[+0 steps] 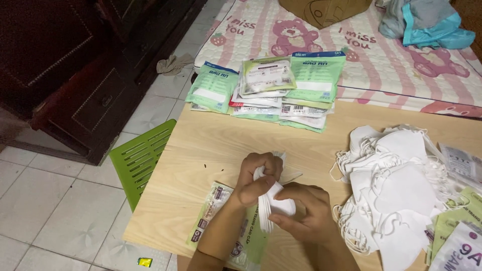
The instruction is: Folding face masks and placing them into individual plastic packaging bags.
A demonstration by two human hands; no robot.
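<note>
Both my hands grip a small stack of folded white face masks (273, 199) above the wooden table (211, 145). My left hand (256, 178) closes over the top of the stack, fingers curled. From below and to the right, my right hand (306, 213) holds its lower end. Under my left forearm lies a green-and-white plastic mask packet (213, 211), flat on the table. A big loose pile of white masks (396, 185) with ear loops sits just right of my hands.
A stack of filled green-and-white packets (273, 88) lies at the table's far edge. More packets (459, 236) sit at the right edge. A green slotted plastic piece (140, 158) leans left of the table. Beyond is a pink bear-print mattress (381, 55); dark wooden furniture (75, 70) stands left.
</note>
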